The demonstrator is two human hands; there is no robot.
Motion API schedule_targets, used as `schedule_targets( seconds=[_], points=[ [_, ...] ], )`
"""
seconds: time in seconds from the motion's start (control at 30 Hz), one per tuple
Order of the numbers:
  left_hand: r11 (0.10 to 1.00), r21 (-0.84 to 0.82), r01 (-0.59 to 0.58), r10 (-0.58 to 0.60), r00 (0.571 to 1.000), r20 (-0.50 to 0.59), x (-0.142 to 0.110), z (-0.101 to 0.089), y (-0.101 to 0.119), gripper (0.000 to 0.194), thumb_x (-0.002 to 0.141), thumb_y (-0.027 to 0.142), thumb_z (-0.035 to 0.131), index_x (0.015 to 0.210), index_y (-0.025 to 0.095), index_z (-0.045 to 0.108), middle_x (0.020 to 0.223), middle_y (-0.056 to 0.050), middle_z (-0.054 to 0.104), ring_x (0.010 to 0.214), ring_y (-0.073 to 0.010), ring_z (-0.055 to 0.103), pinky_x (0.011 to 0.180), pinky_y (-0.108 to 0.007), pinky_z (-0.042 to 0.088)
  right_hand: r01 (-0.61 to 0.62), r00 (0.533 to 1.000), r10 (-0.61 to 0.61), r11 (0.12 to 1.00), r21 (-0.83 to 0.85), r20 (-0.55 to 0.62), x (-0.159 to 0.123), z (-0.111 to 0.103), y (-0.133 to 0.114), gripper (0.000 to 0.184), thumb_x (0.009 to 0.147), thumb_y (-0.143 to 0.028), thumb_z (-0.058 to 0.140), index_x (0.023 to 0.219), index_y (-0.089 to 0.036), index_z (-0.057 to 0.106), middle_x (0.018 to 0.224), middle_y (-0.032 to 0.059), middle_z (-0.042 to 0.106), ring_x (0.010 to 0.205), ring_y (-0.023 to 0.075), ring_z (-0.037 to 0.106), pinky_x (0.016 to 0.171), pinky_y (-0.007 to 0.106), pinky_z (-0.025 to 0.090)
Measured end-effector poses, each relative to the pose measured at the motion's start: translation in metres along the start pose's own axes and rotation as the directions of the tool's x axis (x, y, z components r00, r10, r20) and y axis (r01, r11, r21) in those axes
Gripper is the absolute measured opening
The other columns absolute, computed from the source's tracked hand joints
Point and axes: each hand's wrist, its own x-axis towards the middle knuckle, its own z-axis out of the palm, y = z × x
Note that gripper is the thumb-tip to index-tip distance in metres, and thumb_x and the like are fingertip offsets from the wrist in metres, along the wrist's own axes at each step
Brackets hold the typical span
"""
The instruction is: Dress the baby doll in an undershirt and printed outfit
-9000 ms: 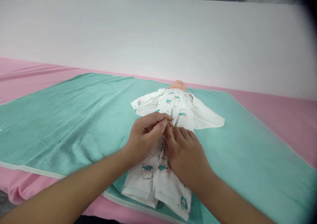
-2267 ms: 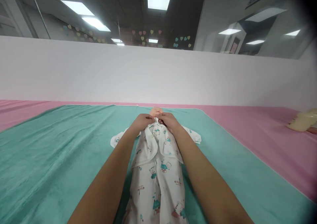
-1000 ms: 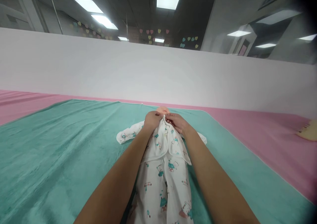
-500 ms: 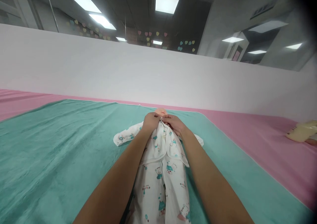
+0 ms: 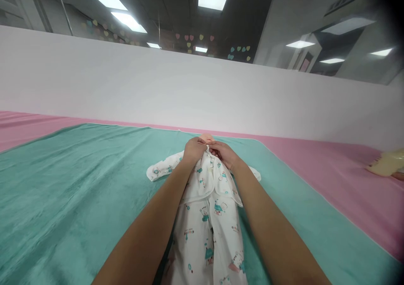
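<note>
A doll [image 5: 206, 138] lies on its back, its head partly hidden behind my hands. It wears a white baby jacket [image 5: 202, 180] with small teal and pink prints, and matching trousers [image 5: 195, 238]. My left hand [image 5: 195, 149] pinches the jacket's collar edge at the neck. Close beside it, my right hand [image 5: 222, 154] grips the other side of the same collar, fingertips nearly touching the left ones. Below the hands the jacket's front edges part at the hem. Both sleeves stretch outward, the right one mostly behind my forearm. Any fastener between my fingers is too small to see.
The doll rests on a teal blanket [image 5: 104, 192] spread over a pink sheet [image 5: 334, 167]. A pale yellow object [image 5: 386, 163] lies at the far right edge. Behind stands a white low wall [image 5: 189, 91] with glass above it, bearing heart stickers.
My hands stay at the collar, with only slight finger movement. The view has shifted slightly, and the doll and clothes appear a little higher and further right.
</note>
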Motion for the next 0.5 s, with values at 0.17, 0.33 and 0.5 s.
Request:
schedule_targets(
  seconds=[0.17, 0.33, 0.5],
  points=[
    [0.997, -0.083, 0.003, -0.002, 1.0, 0.02, -0.0024, -0.0025, -0.0012, 0.021, 0.061, 0.018, 0.057, 0.081, 0.017, 0.062, 0.075, -0.003, 0.066, 0.068, -0.0157, 0.058, 0.057, -0.023, 0.04, 0.009, 1.0, -0.009, 1.0, -0.003, -0.014, -0.0002, 0.0009, 0.0002, 0.021, 0.062, -0.028, 0.069, 0.075, -0.015, 0.061, 0.06, -0.0024, 0.053, 0.049, 0.0045, 0.041, 0.044, 0.018, 0.028],
    [0.987, -0.163, -0.01, 0.018, 0.999, 0.048, -0.0028, -0.0033, -0.0048, 0.023, 0.06, 0.016, 0.058, 0.083, 0.016, 0.06, 0.073, -0.002, 0.066, 0.065, -0.0136, 0.057, 0.057, -0.022, 0.041, 0.006, 1.0, -0.006, 1.0, 0.007, -0.02, -0.0009, 0.0027, -0.0019, 0.022, 0.06, -0.027, 0.069, 0.077, -0.015, 0.061, 0.059, -0.003, 0.052, 0.048, 0.0047, 0.04, 0.043, 0.018, 0.027],
    [0.97, -0.242, -0.01, 0.032, 0.996, 0.086, -0.0023, -0.0035, -0.0061, 0.021, 0.06, 0.016, 0.059, 0.081, 0.016, 0.056, 0.073, -0.001, 0.066, 0.063, -0.012, 0.057, 0.06, -0.022, 0.043, 0.028, 1.0, -0.028, 0.999, 0.017, 0.013, -0.0032, 0.0035, -0.0036, 0.026, 0.061, -0.029, 0.069, 0.082, -0.015, 0.062, 0.059, -0.0034, 0.049, 0.048, 0.0047, 0.038, 0.044, 0.018, 0.027]
  ],
)
